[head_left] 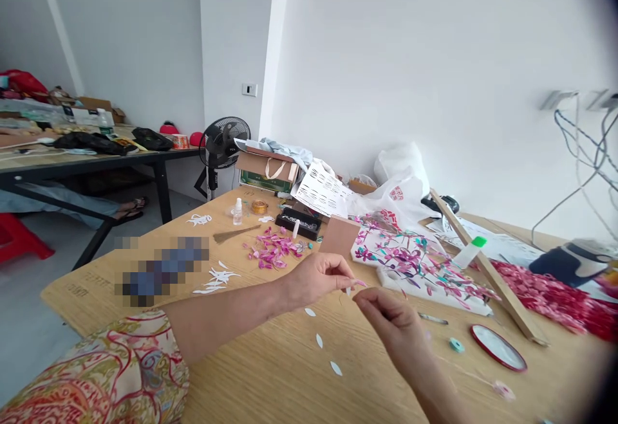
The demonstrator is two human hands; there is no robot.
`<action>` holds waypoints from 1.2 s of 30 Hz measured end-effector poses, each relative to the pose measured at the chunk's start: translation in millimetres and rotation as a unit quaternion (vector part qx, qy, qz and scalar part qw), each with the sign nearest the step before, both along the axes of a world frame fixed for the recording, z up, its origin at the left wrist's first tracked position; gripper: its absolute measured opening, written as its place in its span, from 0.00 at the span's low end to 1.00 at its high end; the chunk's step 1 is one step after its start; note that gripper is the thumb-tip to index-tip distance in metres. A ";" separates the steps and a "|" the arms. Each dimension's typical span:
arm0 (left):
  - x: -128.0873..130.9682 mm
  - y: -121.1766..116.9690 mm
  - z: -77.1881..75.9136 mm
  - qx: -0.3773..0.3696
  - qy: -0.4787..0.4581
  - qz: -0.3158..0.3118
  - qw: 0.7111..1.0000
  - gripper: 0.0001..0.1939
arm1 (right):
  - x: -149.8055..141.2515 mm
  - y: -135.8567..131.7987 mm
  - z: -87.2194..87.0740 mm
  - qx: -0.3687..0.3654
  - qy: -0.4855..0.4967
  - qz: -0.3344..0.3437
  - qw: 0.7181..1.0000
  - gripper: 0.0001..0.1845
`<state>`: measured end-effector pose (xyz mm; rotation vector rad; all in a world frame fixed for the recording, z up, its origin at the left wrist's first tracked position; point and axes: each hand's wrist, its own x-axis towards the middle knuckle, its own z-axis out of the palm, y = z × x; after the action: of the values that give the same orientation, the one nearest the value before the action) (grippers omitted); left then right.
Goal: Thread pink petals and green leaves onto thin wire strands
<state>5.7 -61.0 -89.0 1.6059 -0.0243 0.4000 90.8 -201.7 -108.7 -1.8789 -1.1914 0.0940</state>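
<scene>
My left hand (316, 277) is pinched on a small pink and white petal piece (356, 283) held just above the wooden table (270, 372). My right hand (389, 321) meets it from the right, its fingers curled in a pinch at the same piece; a thin thread may run from it, too fine to be sure. Three white paper petals (319, 340) lie on the table below the hands. A white board with pink and teal flower branches (415, 263) lies just beyond my hands.
A heap of pink petals (271, 253), white cut-outs (217, 277), a small bottle (237, 212), a black tray (298, 223), a wooden strip (487, 269), red petals (545, 295), a red-rimmed lid (498, 347) and a teal spool (456, 345) lie about. A fan (223, 144) stands behind; another person's legs under the far table (87, 163).
</scene>
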 end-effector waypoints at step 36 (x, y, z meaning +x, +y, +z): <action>-6.0 -3.8 5.9 0.072 0.026 -0.174 0.982 0.04 | 14.4 -17.7 50.0 -0.122 0.039 0.118 0.985 0.13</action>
<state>-0.3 -64.7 -83.1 1.7137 -0.2952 0.0859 105.2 -219.5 -58.7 -1.9137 -1.3948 0.4586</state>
